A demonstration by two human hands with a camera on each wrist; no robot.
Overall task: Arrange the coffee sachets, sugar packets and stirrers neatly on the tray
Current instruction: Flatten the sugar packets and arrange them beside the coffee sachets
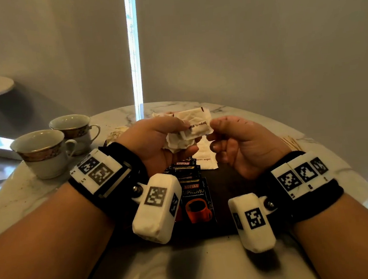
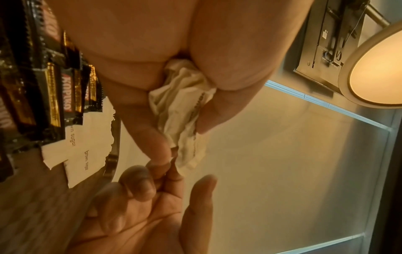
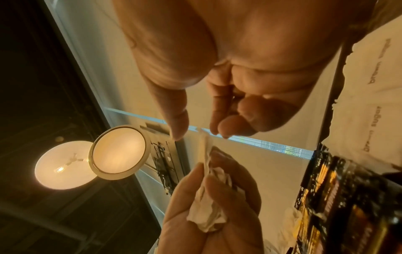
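My left hand (image 1: 187, 136) is raised above the dark tray (image 1: 231, 184) and grips a crumpled bunch of white brown-sugar packets (image 1: 197, 120). The right hand (image 1: 213, 134) hovers at the right end of the bunch, thumb and loosely curled fingers apart; in the right wrist view the packet edge (image 3: 203, 142) stands in that gap, with no pinch visible. Black Kopiko coffee sachets (image 1: 194, 196) lie overlapped in a row on the tray. Flat sugar packets (image 1: 207, 157) lie at the tray's far end. Wooden stirrers (image 1: 290, 143) rest on the table to the right of the tray.
Two empty teacups (image 1: 44, 151) stand at the left of the round marble table (image 1: 39, 196). Another crumpled packet (image 1: 118, 131) lies on the table behind my left wrist. A lamp shade (image 2: 378, 68) shows in the wrist views.
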